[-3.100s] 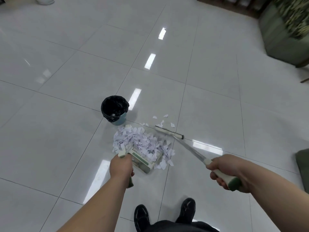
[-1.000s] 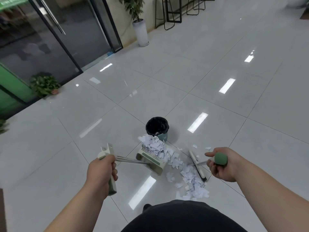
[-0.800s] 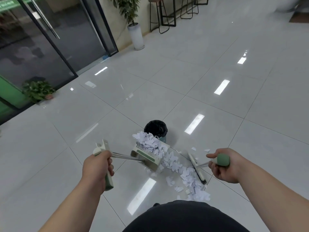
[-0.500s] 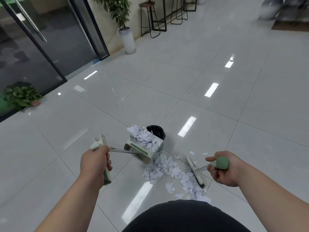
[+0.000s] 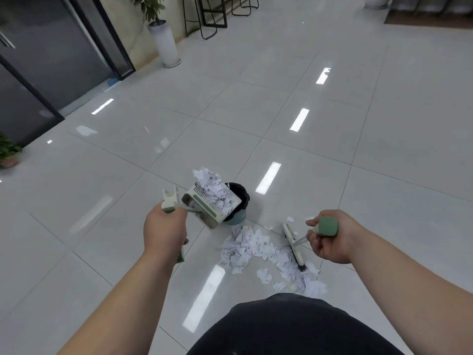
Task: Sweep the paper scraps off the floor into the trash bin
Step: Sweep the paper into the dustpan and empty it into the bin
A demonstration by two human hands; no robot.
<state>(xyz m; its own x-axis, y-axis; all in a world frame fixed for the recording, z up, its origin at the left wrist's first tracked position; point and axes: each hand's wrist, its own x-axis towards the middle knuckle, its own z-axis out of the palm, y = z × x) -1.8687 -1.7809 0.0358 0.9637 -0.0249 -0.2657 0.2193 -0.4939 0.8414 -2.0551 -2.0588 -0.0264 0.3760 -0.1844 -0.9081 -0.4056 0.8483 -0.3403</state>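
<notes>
My left hand (image 5: 165,231) grips the handle of a cream and green dustpan (image 5: 204,210). The pan is lifted off the floor and heaped with white paper scraps (image 5: 212,187). It hangs tilted in front of the small trash bin (image 5: 239,201), which has a black liner and is partly hidden behind it. My right hand (image 5: 330,238) grips the green end of the broom handle (image 5: 327,226). The broom head (image 5: 293,243) rests on the floor among a spread of loose paper scraps (image 5: 252,249) just right of the bin.
Glossy grey floor tiles stretch all around. Dark glass doors (image 5: 51,60) line the far left, with a tall white planter (image 5: 165,42) and black stool legs (image 5: 212,19) beyond. A small potted plant (image 5: 7,152) sits at the left edge. My dark trousers fill the bottom.
My left hand has lifted the loaded dustpan off the floor and carried it up to the bin. A trail of scraps fell on the floor. The broom stays low at the right.
</notes>
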